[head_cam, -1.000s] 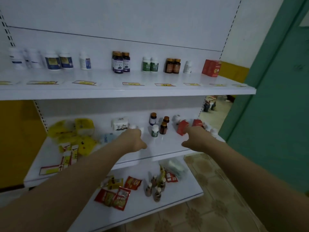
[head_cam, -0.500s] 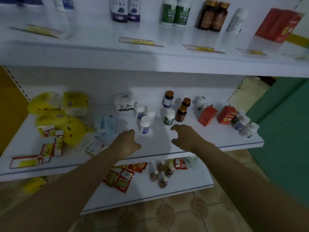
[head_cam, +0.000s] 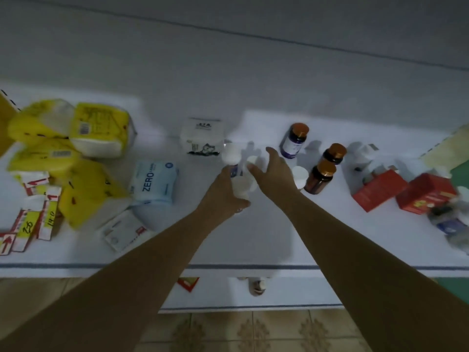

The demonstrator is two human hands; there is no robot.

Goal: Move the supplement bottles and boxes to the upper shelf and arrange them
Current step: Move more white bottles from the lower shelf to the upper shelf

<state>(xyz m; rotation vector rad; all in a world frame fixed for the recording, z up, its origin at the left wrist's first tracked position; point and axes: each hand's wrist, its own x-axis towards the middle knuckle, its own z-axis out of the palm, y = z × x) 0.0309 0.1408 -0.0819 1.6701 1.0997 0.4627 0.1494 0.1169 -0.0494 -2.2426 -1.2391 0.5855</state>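
**White bottles under both hands**

White-capped bottles (head_cam: 239,174) stand mid-shelf (head_cam: 253,240). The left hand (head_cam: 225,191) wraps one; the right hand (head_cam: 275,172) has fingers (head_cam: 271,152) spread, closing on another. Pickup step; next, lift both upward.

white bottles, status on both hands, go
Left hand closed on near white bottle. Right hand open, fingers at small white bottle, not gripped. Amber bottles beside right wrist.
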